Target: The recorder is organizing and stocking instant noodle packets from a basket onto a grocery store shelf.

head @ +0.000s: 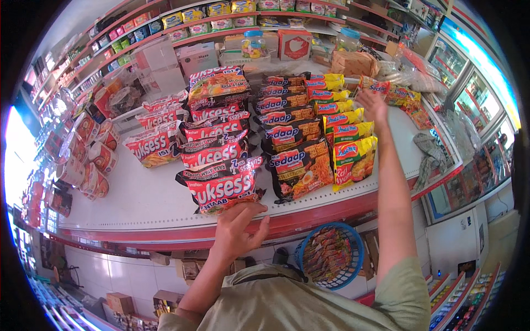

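Observation:
My left hand [241, 230] is at the front edge of the white shelf [136, 211], palm turned partly up and fingers apart. Its fingertips are at the bottom edge of the front Sukses's noodle packet [221, 186]; contact is hard to tell. My right arm stretches forward past a row of yellow Indomie packets [354, 161]. At the far end of that row my right hand [374, 108] has its fingers spread, beside some red and yellow noodle packets [379, 87]. Nothing shows in its grasp. Between the Sukses's and Indomie rows stand black Sedaap packets [300, 171].
Noodle cups [102, 157] are piled on the left. Behind the packets stand cartons [295, 44] and a blue-lidded jar [253, 44]. A grey cloth [430, 151] lies near the right edge. Below the shelf is a blue plastic basket [359, 256] holding packets.

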A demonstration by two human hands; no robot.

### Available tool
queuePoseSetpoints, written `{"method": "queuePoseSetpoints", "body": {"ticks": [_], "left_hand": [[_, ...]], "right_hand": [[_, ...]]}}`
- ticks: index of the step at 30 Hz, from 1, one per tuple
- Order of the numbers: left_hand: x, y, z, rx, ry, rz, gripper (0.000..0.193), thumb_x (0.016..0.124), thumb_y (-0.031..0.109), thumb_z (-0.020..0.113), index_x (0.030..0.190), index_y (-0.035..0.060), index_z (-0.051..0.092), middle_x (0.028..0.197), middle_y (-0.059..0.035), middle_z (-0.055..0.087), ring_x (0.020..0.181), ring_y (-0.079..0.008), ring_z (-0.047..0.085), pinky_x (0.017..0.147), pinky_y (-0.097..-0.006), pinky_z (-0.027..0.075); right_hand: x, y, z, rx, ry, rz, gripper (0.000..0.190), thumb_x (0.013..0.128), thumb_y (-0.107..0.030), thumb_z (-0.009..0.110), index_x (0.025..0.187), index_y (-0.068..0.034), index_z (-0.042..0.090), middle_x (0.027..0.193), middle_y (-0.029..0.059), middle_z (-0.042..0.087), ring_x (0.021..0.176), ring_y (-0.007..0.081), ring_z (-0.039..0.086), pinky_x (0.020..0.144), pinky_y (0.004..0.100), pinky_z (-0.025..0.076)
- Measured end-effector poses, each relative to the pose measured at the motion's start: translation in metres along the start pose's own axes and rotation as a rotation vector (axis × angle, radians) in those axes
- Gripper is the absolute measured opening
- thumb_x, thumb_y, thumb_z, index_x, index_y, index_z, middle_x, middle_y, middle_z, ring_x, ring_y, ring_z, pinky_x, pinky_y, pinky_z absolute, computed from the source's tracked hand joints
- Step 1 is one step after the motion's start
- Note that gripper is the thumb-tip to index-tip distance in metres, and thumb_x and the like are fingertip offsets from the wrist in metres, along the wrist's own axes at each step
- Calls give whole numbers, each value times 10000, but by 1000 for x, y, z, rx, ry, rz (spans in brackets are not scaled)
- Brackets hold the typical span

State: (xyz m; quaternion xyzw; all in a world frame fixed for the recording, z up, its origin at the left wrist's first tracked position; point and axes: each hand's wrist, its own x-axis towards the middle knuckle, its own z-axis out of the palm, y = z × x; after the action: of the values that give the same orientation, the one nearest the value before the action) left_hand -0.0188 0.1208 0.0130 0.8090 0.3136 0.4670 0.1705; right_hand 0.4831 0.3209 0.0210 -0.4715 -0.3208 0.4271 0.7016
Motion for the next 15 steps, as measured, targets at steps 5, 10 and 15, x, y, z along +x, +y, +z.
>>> {"method": "queuePoseSetpoints", "body": {"ticks": [5, 10, 15], "left_hand": [[-2, -14, 4, -6, 13, 0, 175, 765, 46, 737, 928, 30, 676, 871, -122, 707, 769, -281, 707, 685, -359, 562], [-5, -16, 15, 85, 22, 13, 238, 748, 138, 819, 923, 51, 684, 860, -98, 706, 746, -260, 703, 666, -346, 560], [-1, -15, 35, 279, 116, 37, 284, 727, 216, 865, 908, 83, 689, 850, -51, 704, 710, -211, 691, 612, -328, 544]], "right_hand": [[9, 38, 42, 237, -455, 193, 704, 1000, -603, 421, 1431, -47, 458, 1328, 147, 604, 1138, 286, 634, 921, 441, 543], [7, 41, 53, 219, -358, 205, 679, 960, -655, 469, 1263, -62, 601, 1109, 114, 702, 899, 235, 699, 759, 369, 581], [35, 60, 42, 182, -313, 189, 704, 961, -674, 442, 1265, -63, 612, 1080, 104, 711, 881, 214, 692, 749, 349, 571]]}}
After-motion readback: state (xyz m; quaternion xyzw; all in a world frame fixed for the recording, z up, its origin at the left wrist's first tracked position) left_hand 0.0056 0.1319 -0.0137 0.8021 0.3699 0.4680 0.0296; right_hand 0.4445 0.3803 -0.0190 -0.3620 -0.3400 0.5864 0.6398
